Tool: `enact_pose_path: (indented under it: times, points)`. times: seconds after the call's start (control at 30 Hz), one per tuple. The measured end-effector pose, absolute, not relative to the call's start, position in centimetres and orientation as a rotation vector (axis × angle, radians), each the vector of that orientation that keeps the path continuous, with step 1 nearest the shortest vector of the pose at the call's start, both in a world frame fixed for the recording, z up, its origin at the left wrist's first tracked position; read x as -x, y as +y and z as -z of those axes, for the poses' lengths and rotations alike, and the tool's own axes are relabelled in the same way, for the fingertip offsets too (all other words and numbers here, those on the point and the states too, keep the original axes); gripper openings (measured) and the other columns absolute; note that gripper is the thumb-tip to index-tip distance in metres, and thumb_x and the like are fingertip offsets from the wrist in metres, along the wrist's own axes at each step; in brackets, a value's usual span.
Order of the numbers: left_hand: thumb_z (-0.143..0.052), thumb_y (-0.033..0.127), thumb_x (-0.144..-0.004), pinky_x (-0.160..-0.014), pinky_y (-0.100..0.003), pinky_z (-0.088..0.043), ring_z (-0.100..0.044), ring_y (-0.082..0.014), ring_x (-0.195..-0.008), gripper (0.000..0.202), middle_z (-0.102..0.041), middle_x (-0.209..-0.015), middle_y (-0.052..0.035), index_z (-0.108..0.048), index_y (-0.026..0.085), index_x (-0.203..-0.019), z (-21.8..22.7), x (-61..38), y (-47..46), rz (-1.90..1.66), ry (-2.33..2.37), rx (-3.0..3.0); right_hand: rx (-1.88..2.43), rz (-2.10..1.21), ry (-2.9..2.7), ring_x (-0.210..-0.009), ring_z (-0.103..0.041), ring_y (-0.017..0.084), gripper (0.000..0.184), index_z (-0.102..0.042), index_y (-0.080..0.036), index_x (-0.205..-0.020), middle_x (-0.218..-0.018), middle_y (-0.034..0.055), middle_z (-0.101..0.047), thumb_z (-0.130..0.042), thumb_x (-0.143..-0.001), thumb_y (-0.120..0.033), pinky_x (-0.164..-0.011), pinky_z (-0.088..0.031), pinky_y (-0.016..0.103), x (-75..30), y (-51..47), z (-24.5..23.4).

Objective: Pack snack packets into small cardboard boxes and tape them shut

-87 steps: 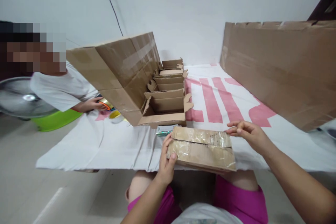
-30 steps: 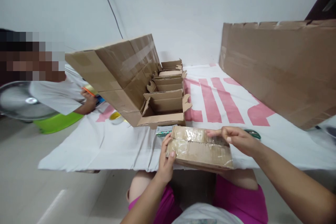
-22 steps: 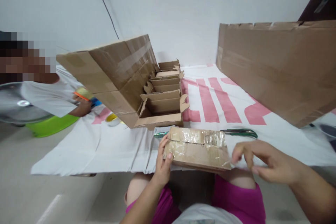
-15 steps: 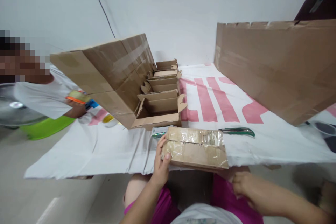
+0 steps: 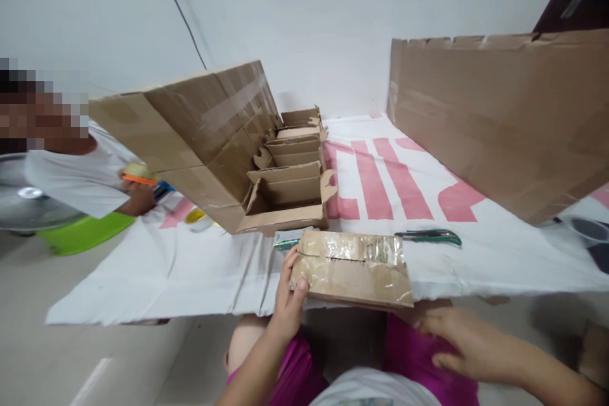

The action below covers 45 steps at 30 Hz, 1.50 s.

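A small flat cardboard box [image 5: 354, 269] covered in clear tape rests at the near edge of the white sheet [image 5: 200, 266]. My left hand [image 5: 287, 301] grips its left end, thumb on top. My right hand [image 5: 459, 342] hovers below the box's right corner, over my pink-clad lap, fingers loosely extended and holding nothing. Just behind the box lies a green-handled cutter [image 5: 431, 238].
A row of open small cartons [image 5: 290, 193] sits behind the box, beside a large tilted carton [image 5: 190, 127]. A big flat cardboard sheet [image 5: 499, 114] stands at the right. At the left, another person [image 5: 80, 171] handles a tape roll near a green basin [image 5: 83, 231].
My right hand left the top of the taped box and dropped down to my lap. The green cutter came into view behind the box. My left hand kept its grip.
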<state>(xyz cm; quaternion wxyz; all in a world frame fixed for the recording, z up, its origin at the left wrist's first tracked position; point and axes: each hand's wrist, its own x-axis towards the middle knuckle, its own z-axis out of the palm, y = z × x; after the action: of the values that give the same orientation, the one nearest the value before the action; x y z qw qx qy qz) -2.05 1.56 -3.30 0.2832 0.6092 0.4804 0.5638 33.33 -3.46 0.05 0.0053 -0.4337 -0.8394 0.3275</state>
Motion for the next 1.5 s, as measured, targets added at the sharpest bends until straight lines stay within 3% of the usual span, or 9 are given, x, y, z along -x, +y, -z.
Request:
enact_pose_path:
  times: [0.13, 0.33, 0.57, 0.73, 1.0, 1.13, 1.2, 1.3, 1.5]
  points:
    - [-0.052, 0.046, -0.09, -0.113, -0.051, -0.03, -0.039, -0.0311, -0.136, 0.049, -0.042, -0.145, -0.0124, -0.049, 0.024, -0.133, 3.3, 2.4, 1.4, -1.476, 1.302, -1.693, 1.302, -0.915, -2.485, -0.074, -0.061, 0.019, 0.014, -0.062, -0.021, -0.091, -0.085, 0.005, -0.067, -0.048, -0.089, -0.026, -0.069, -0.046, 0.03, -32.1, -2.4, -1.9]
    - [-0.054, 0.043, -0.09, -0.111, -0.05, -0.032, -0.04, -0.0311, -0.135, 0.045, -0.043, -0.144, -0.0118, -0.053, 0.025, -0.131, 2.4, 2.3, 1.2, -1.489, 1.314, -1.775, 1.308, -0.78, -2.226, -0.07, -0.059, 0.018, 0.015, -0.053, -0.022, -0.086, -0.08, 0.0039, -0.064, -0.054, -0.089, -0.036, -0.064, -0.046, 0.029, -30.5, -2.0, -1.5]
    - [-0.064, 0.029, -0.086, -0.106, -0.043, -0.039, -0.043, -0.0288, -0.132, 0.011, -0.039, -0.147, -0.0046, -0.072, 0.026, -0.093, -0.1, 3.2, 0.1, -1.521, 1.061, -1.742, 1.279, -0.699, -2.154, -0.071, -0.057, 0.016, 0.005, -0.053, -0.022, -0.091, -0.081, 0.0012, -0.06, -0.048, -0.089, -0.024, -0.065, -0.047, 0.028, -30.3, -1.5, -1.2]
    - [-0.069, 0.026, -0.083, -0.102, -0.039, -0.043, -0.046, -0.027, -0.13, 0.007, -0.041, -0.146, -0.0006, -0.074, 0.027, -0.078, 0.3, 3.5, -0.7, -1.467, 0.993, -1.714, 1.131, -0.543, -2.097, -0.078, -0.058, 0.016, 0.016, -0.053, -0.023, -0.097, -0.088, 0.003, -0.06, -0.04, -0.091, -0.015, -0.069, -0.049, 0.029, -30.5, -0.9, -1.4]
    - [-0.063, 0.03, -0.087, -0.108, -0.037, -0.039, -0.042, -0.0263, -0.136, 0.012, -0.039, -0.15, 0.0002, -0.075, 0.029, -0.088, 0.8, 4.2, -1.0, -1.393, 0.942, -1.714, 0.891, -0.2, -2.147, -0.108, -0.056, 0.025, 0.027, -0.056, -0.02, -0.117, -0.112, 0.0115, -0.062, -0.053, -0.091, -0.023, -0.09, -0.049, 0.041, -30.0, 0.2, -3.5]
    - [-0.05, 0.027, -0.094, -0.106, -0.036, -0.041, -0.049, -0.0233, -0.129, 0.022, -0.054, -0.138, -0.0056, -0.071, 0.027, -0.102, 0.7, 5.2, -0.9, -1.397, 1.083, -1.609, 0.76, -0.124, -2.498, -0.127, -0.043, 0.03, 0.044, -0.052, -0.02, -0.131, -0.129, 0.011, -0.06, -0.057, -0.09, -0.033, -0.103, -0.039, 0.05, -28.9, 0.6, -4.9]
    - [-0.047, 0.025, -0.095, -0.1, -0.035, -0.046, -0.056, -0.0208, -0.121, 0.022, -0.062, -0.126, -0.0067, -0.065, 0.026, -0.109, 0.5, 5.3, -0.8, -1.47, 1.158, -1.554, 0.736, -0.109, -2.62, -0.131, -0.038, 0.031, 0.044, -0.053, -0.022, -0.131, -0.129, 0.0085, -0.061, -0.057, -0.089, -0.034, -0.107, -0.031, 0.055, -28.2, 0.7, -5.3]
    - [-0.054, 0.025, -0.091, -0.1, -0.037, -0.046, -0.056, -0.0212, -0.117, 0.023, -0.062, -0.121, -0.0073, -0.059, 0.026, -0.114, -0.3, 5.1, -0.5, -1.441, 1.211, -1.736, 0.791, -0.124, -2.614, -0.127, -0.042, 0.03, 0.036, -0.058, -0.023, -0.124, -0.122, 0.0077, -0.064, -0.056, -0.089, -0.033, -0.109, -0.026, 0.057, -27.5, 0.8, -5.7]
    - [-0.065, 0.027, -0.084, -0.111, -0.052, -0.032, -0.035, -0.0297, -0.138, 0.054, -0.036, -0.146, -0.0129, -0.043, 0.028, -0.133, -1.4, 4.2, -0.2, -1.171, 1.324, -2.081, 0.797, -0.003, -2.439, -0.105, -0.052, 0.026, 0.021, -0.061, -0.017, -0.104, -0.101, 0.0097, -0.06, -0.062, -0.085, -0.027, -0.101, -0.037, 0.052, -28.0, 1.1, -6.7]
